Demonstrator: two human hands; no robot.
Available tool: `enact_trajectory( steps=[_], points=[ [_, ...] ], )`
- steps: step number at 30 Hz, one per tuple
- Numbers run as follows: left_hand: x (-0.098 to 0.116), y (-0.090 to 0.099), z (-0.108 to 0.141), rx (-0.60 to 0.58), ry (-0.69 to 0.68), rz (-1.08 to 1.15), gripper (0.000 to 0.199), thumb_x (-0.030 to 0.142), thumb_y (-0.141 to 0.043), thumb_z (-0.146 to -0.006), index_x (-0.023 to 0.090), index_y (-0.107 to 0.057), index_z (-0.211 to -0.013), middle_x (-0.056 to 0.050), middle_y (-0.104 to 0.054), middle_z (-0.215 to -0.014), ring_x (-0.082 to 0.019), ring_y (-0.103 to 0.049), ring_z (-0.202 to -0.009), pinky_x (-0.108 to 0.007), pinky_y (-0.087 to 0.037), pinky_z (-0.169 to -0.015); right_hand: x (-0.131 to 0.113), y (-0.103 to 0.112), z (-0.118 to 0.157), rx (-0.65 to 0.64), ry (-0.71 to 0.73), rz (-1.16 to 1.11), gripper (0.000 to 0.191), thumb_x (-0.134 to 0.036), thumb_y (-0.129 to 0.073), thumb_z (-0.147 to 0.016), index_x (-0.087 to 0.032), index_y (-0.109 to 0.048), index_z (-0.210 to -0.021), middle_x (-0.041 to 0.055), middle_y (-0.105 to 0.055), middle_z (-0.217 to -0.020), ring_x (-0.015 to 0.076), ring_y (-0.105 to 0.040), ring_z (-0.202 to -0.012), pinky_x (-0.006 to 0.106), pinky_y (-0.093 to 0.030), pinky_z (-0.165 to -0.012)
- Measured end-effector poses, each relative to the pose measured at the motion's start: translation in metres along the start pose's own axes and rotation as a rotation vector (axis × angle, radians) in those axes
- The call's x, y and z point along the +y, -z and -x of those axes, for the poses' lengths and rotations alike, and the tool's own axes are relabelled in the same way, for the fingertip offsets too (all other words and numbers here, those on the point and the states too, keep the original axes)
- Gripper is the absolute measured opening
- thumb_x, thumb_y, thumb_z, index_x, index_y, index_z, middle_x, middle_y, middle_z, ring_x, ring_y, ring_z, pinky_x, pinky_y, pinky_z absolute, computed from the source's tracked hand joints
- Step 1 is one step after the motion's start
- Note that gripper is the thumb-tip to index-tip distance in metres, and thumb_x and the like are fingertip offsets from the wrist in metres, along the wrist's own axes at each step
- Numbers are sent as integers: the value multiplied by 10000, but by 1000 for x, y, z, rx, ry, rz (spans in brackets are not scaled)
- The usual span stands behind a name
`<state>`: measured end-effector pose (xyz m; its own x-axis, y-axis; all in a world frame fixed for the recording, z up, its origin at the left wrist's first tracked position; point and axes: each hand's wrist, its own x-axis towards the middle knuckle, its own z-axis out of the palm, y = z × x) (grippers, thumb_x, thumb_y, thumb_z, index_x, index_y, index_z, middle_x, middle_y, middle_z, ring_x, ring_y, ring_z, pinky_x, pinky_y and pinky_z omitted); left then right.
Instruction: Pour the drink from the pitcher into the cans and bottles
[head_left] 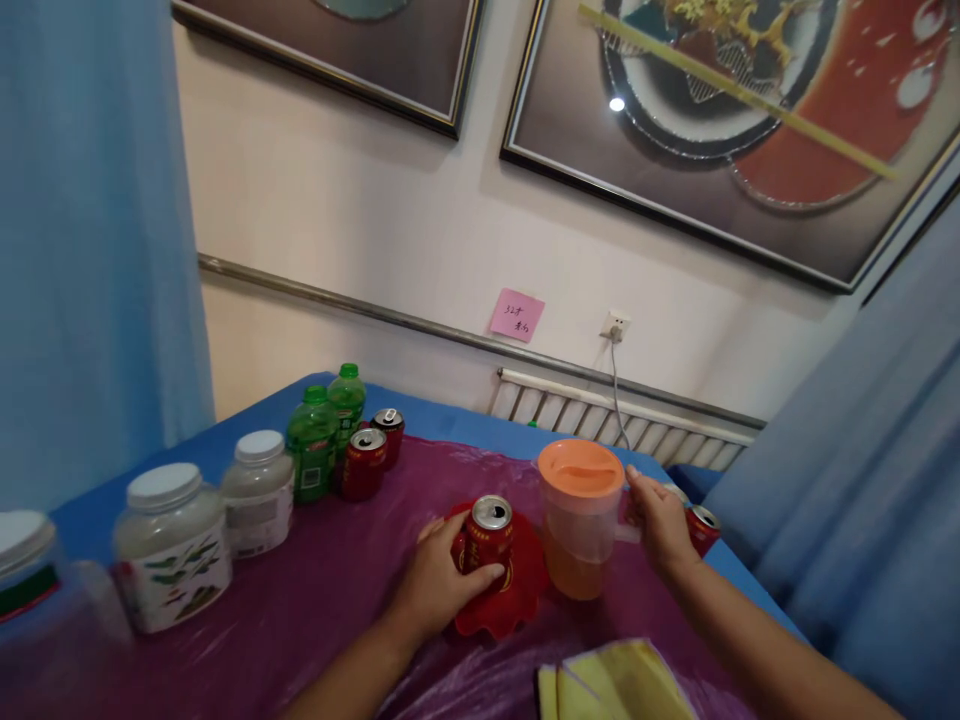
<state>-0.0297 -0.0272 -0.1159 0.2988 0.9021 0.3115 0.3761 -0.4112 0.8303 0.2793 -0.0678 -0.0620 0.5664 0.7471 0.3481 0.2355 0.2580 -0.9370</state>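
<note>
"How do you do this bit well?"

"I think I should hold the red can [487, 545] softly, because thin cans can bend. I should keep it straight up. The jug [564, 530] has yellow drink [574, 568] in it, so I should hold that one tight and level."

"What are you holding?"

"My left hand [439, 575] is wrapped round the can, thumb in front. My right hand [661, 518] looks closed round the jug's handle [627, 534], but I can't see all my fingers."

"Where are they?"

"The can is inside my left hand, over the red mat [495, 622]. The jug is just left of my right hand, between it and the can. I can't tell if the jug is lifted."
</note>
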Motion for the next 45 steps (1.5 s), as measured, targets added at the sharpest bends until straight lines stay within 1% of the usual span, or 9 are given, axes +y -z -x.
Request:
enact_trajectory(
  steps=[7,17,20,25,28,30,33,39,45],
  points=[
    [1,0,-1,-91,-35,107,684,316,-764,-688,222,-574,-1338,-89,-701,-1291,-299,-660,-1181,-456,-502,-1050,29,8,7,87,-178,-234,550,-648,-740,-712,-236,-390,-611,-105,-272,-511,85,-249,-462,231,-240,-445],
    [-7,-2,-5,-64,-77,-73,660,411,-767,-711,211,-583,-1313,-104,-701,-1294,-320,-664,-1184,-495,-509,-1052,50,28,12,135,-116,-143,548,-726,-609,-790,-235,-419,-638,-74,-374,-549,115,-354,-490,255,-341,-481],
    [-11,-4,-7,-10,-103,-86,674,473,-770,-702,224,-591,-1302,-93,-721,-1256,-322,-688,-1135,-493,-526,-1028,48,35,16,162,-41,-18,501,-699,-561,-840,-215,-514,-721,-21,-526,-668,160,-488,-629,280,-429,-605],
    [-7,-6,-6,61,-124,-77,652,528,-751,-700,238,-616,-1268,-76,-746,-1208,-321,-710,-1086,-478,-548,-997,28,38,59,479,299,89,312,-480,-560,-933,-214,-545,-1095,58,-577,-1062,216,-562,-986,337,-453,-868],
    [-9,-5,-8,54,-132,-94,652,527,-759,-684,237,-625,-1253,-74,-758,-1179,-319,-726,-1049,-466,-570,-962,11,19,103,206,493,145,153,-269,-571,-947,-230,-557,-1094,71,-567,-1028,214,-573,-937,335,-471,-815],
    [-12,-4,-9,27,-140,-110,658,520,-766,-681,239,-620,-1257,-72,-763,-1161,-315,-734,-1029,-459,-580,-945,4,-1,124,-97,483,168,198,-173,-551,-939,-247,-569,-1122,74,-596,-1025,194,-590,-843,316,-493,-735],
    [-17,-4,-10,-3,-156,-125,674,506,-769,-688,241,-597,-1284,-77,-750,-1193,-315,-723,-1060,-467,-566,-971,6,-35,132,-355,446,166,345,-154,-637,-867,-263,-588,-1191,65,-652,-1062,210,-640,-902,336,-535,-803],
    [-16,-6,-3,-84,-140,-104,684,475,-783,-679,253,-594,-1297,-99,-715,-1272,-329,-679,-1154,-479,-539,-1011,41,-79,122,-351,254,100,700,-287,-793,-758,-262,-531,-1407,103,-621,-1369,311,-586,-1256,467,-464,-1076],
    [-22,-11,5,-122,-176,-140,717,471,-827,-644,272,-618,-1300,-107,-704,-1281,-339,-659,-1173,-482,-518,-1043,59,-83,132,-356,252,77,734,-235,-785,-744,-284,-523,-1428,89,-624,-1382,317,-580,-1275,492,-446,-1097]
  ],
)
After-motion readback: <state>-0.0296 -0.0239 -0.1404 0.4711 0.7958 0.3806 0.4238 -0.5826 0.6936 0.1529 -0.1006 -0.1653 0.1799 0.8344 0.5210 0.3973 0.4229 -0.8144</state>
